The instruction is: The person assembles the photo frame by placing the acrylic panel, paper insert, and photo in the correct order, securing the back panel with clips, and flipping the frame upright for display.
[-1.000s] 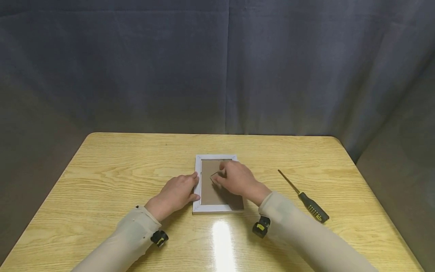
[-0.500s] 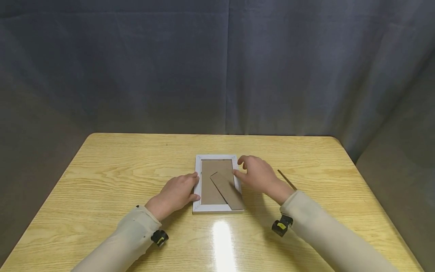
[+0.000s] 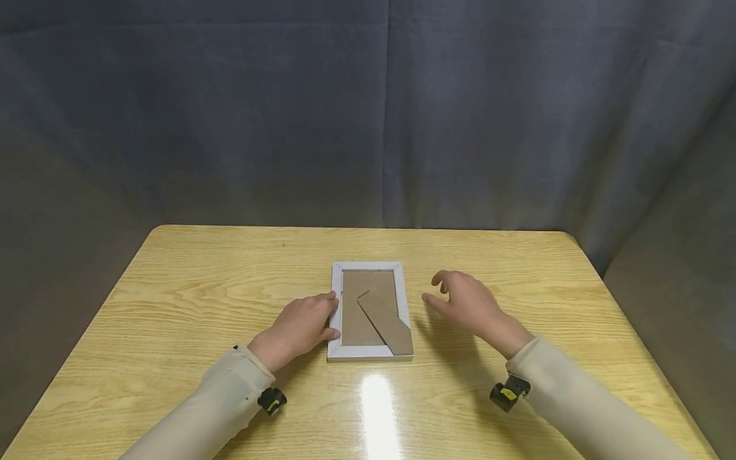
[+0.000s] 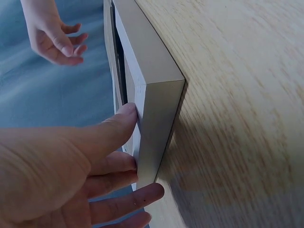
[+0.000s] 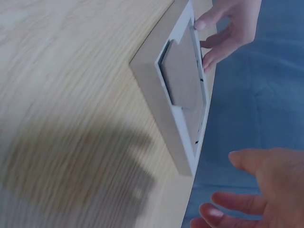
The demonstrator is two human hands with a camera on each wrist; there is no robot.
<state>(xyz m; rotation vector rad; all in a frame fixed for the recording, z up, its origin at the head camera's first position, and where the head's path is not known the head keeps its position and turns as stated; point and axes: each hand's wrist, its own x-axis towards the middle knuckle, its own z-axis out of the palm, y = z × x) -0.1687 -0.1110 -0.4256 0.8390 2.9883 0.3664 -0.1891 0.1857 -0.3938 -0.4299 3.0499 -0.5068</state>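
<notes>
From the left, a left sleeve [image 3: 195, 415] is reaching in over the bench [image 3: 230, 268]. The left hand [image 3: 299, 329] is resting against the left border of a white picture frame [image 3: 356, 352], its thumb touching near the lower corner and its fingers touching farther up. That grip is staying spread, resting on the border rather than wrapping round it. The picture frame is lying back side up near the middle of the bench, and bench surface is extending past all four edges, running behind it to the foot of a dark curtain [image 3: 287, 128].

A brown backing board [image 3: 368, 278] is filling the frame, and a brown flap [image 3: 393, 335] is slanting across it, overlapping the lower right corner; in the right wrist view a dark gap is showing beneath the flap's end.

Farther right, the right hand [image 3: 474, 305] is hovering apart from the frame, a strip of bench lying between; its grip is spread, thumb and forefinger parted, fingers loosely bent and holding nothing. A second ago it was over the flap's upper end; now it is standing off rightward, and the right sleeve [image 3: 581, 399] is shifting outward with it.
</notes>
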